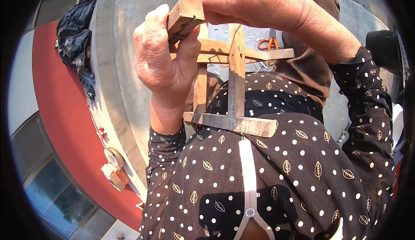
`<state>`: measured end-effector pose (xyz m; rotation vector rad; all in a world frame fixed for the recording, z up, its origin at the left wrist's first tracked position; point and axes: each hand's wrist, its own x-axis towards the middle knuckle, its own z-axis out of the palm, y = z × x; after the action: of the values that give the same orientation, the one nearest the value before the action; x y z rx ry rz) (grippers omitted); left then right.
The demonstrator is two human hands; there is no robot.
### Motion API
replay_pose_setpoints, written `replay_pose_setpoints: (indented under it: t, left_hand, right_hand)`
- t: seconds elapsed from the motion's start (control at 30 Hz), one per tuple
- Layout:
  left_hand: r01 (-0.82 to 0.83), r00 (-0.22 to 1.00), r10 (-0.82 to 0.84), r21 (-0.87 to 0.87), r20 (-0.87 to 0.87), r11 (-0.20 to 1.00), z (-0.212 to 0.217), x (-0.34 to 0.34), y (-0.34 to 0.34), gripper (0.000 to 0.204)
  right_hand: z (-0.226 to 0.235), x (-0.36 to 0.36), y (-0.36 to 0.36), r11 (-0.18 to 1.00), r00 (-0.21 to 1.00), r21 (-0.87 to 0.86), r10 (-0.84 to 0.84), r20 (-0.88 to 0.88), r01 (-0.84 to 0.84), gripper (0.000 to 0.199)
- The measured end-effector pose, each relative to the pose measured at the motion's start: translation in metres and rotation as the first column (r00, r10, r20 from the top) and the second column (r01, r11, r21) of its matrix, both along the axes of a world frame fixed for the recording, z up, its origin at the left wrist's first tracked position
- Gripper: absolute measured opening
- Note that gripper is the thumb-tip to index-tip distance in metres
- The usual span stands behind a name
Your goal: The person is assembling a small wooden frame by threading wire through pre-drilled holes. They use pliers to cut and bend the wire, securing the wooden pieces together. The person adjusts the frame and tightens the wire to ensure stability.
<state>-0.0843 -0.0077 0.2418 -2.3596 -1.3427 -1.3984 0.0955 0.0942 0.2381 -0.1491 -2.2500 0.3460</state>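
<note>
Raised close to the camera is a short wooden block, with a dark notch or crack in its near end. My left hand is closed round it, thumb on one side and fingers on the other. From the right, my right hand reaches across, its fingers closed against the block's far side; some fingertips are hidden. Below, a wooden frame of crossed bars leans on my lap. A small peg sticks out of one upright. Whether the block joins the frame is hidden behind my left hand.
Orange-handled pliers lie on the grey floor beyond the frame. Along the left runs a pale ledge, carrying a black plastic bag, a tape roll and a small red box. A dark round object stands at right.
</note>
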Motion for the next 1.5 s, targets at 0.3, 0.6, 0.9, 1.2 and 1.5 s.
replay_pose_setpoints:
  t: [0.3,0.6,0.9,1.2,1.5]
  left_hand:
    - [-0.032,0.988,0.039,0.055,-0.15,0.998,0.006,0.004,0.002,0.042]
    - [-0.093,0.983,0.101,0.056,-0.153,0.994,0.001,0.001,-0.001,0.04]
    - [-0.07,0.99,0.066,-0.023,-0.122,0.997,0.006,0.001,-0.006,0.043]
    - [-0.113,0.984,0.125,0.097,-0.127,0.989,-0.003,-0.004,0.002,0.048]
    - [-0.175,0.966,0.189,0.096,-0.178,0.98,-0.006,-0.007,0.002,0.049]
  right_hand:
    - [-0.002,0.002,-0.004,0.989,0.99,0.061,-0.136,-0.035,0.138,0.014]
    - [0.004,-0.002,-0.004,0.999,0.999,0.008,-0.044,0.017,0.044,0.013]
    - [0.004,0.002,-0.006,0.994,0.995,0.084,-0.065,-0.077,0.071,0.012]
    - [0.005,0.003,-0.006,0.993,0.993,0.002,-0.114,-0.03,0.114,0.009]
    - [0.004,-0.006,-0.012,0.97,0.976,-0.134,-0.188,0.114,0.203,0.013]
